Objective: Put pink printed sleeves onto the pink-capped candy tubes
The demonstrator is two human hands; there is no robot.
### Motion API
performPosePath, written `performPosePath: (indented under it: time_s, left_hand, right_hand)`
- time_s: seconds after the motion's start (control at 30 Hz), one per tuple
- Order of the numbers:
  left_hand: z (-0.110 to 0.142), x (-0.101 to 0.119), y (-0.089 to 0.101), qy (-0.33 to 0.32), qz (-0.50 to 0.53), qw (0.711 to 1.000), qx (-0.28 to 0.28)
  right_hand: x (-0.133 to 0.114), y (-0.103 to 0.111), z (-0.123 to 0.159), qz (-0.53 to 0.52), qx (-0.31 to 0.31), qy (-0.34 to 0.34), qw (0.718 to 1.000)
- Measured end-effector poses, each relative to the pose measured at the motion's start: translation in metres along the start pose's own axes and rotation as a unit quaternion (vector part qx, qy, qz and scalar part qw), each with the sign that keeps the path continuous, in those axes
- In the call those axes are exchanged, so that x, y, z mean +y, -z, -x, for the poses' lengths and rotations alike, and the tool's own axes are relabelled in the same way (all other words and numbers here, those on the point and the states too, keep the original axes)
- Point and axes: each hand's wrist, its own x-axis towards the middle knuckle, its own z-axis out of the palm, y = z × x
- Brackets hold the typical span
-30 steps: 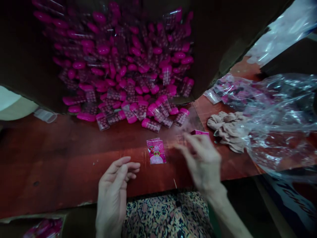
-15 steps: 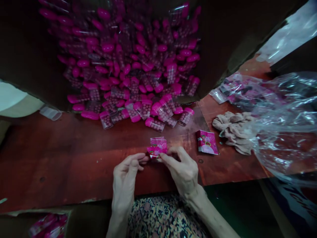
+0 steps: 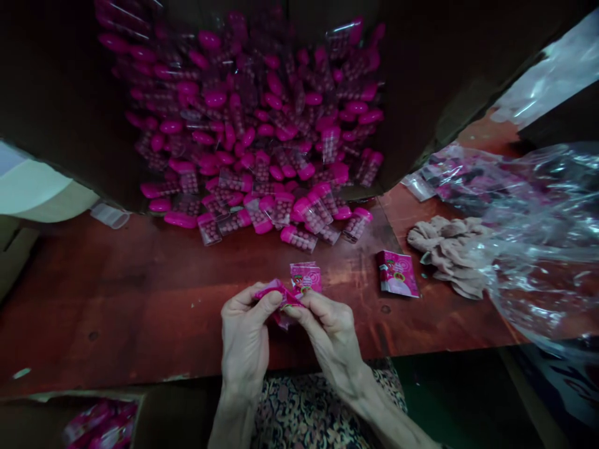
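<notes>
Between my two hands is a pink printed plastic sleeve [image 3: 285, 300], bent and crumpled. My left hand [image 3: 248, 330] pinches its left side between thumb and fingers. Its right side is gripped by my right hand [image 3: 332, 330], thumb and fingertips pressed together. Just beyond the fingers lies a small stack of flat pink printed sleeves [image 3: 306, 277] on the red-brown table [image 3: 140, 299]. Farther right rests another pile of pink sleeves [image 3: 399, 274]. Many clear bottles of small round balls with pink caps [image 3: 299, 239] spill toward my hands from a large box.
The dark box [image 3: 421, 87] stands on its side at the back. A beige scrunched cloth [image 3: 449, 249] and a clear plastic bag [image 3: 538, 249] lie at the right. A clear cap-like piece [image 3: 110, 216] is at the left. Pink packets [image 3: 100, 424] sit in a lower-left box.
My right hand has lifted a pink sleeve off the small stack and brought it nearer to me. My left hand has closed on its other side. The view has shifted slightly.
</notes>
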Motion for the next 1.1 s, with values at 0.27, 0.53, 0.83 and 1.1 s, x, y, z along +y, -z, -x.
performPosePath:
  time_s: [0.27,0.53,0.83,1.1]
  left_hand:
    - [-0.008,0.005,0.015,0.022,0.052,0.998,0.027]
    - [-0.019,0.018,0.018,0.037,0.164,0.983,0.072]
    - [-0.026,0.034,0.01,0.077,0.236,0.956,0.157]
    - [-0.032,0.033,0.004,0.096,0.26,0.948,0.158]
  right_hand:
    - [-0.014,-0.001,-0.017,0.203,-0.069,0.168,0.962]
    - [-0.002,0.014,-0.066,0.42,0.025,0.131,0.898]
    - [0.022,0.018,-0.073,0.431,0.046,0.122,0.893]
    - [-0.026,0.012,-0.021,-0.063,-0.081,-0.082,0.991]
